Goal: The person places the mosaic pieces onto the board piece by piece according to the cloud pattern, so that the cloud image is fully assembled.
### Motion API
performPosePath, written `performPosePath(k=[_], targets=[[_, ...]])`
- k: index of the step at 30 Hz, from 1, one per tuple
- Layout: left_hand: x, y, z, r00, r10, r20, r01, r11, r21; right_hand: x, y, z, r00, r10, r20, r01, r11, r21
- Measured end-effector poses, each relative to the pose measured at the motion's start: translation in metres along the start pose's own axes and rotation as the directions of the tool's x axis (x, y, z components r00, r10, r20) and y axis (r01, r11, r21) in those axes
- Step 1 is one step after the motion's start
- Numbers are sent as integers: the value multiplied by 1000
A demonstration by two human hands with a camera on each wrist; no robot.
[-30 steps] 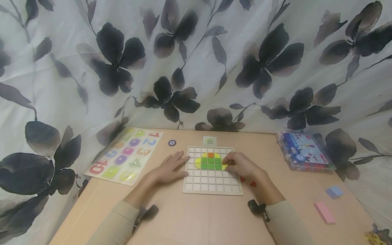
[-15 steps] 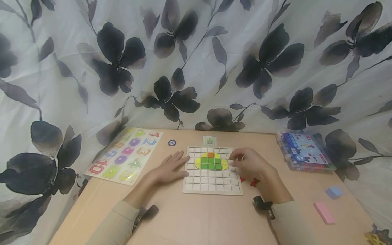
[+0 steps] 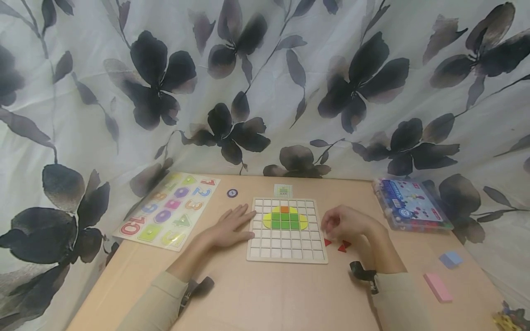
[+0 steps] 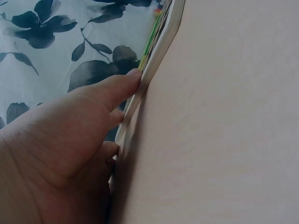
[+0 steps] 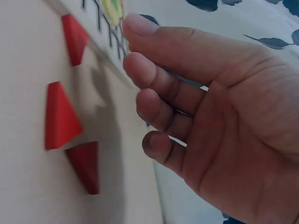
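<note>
A white grid board (image 3: 285,248) lies mid-table, with green tiles (image 3: 285,221), yellow rounded tiles (image 3: 267,221) and one orange tile (image 3: 285,209) set in its upper cells. My left hand (image 3: 229,227) rests on the table with fingers spread, thumb and fingertips at the board's left edge. In the left wrist view the thumb touches that edge. My right hand (image 3: 348,223) hovers just off the board's right side, fingers loosely bent and nothing between them. Below it lie several red triangular pieces (image 5: 61,119), one of them close against the board's edge.
Behind the board is a small pattern card (image 3: 283,190), with a dark round token (image 3: 232,193) to its left. A number sheet (image 3: 174,209) lies at left. A plastic case (image 3: 411,204) stands back right; a blue block (image 3: 451,259) and pink block (image 3: 437,288) lie nearer.
My right hand has let go of a yellow tile at the right of the pattern and drawn back rightward off the board. The left hand has stayed still.
</note>
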State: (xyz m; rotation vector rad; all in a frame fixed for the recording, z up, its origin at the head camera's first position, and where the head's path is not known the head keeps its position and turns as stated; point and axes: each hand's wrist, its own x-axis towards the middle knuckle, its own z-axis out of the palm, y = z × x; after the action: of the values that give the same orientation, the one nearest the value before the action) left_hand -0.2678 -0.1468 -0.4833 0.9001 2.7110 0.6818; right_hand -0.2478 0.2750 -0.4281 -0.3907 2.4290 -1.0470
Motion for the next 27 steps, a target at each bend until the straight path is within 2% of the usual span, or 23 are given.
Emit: performPosePath(k=[5,10,13,20,27], targets=[[0,0,0,1000,-1,2,1,1000,4,5,6,4,997,-10,83,9,1000,7],[0,0,0,1000,6,-3,-6,1000,1,11,10,7,993,-57,108,56,998,8],[0,0,0,1000,6,-4,-6,1000,5,12,11,9,994,-51,97,51,999,7],[0,-1,-1,1000,-2,4,2,1000,5,12,12,8,1000,0,13,1,999,-33],[1,-2,0,1000,-2,2,2,1000,1,14,16,5,999,-31,11,32,999,-40]])
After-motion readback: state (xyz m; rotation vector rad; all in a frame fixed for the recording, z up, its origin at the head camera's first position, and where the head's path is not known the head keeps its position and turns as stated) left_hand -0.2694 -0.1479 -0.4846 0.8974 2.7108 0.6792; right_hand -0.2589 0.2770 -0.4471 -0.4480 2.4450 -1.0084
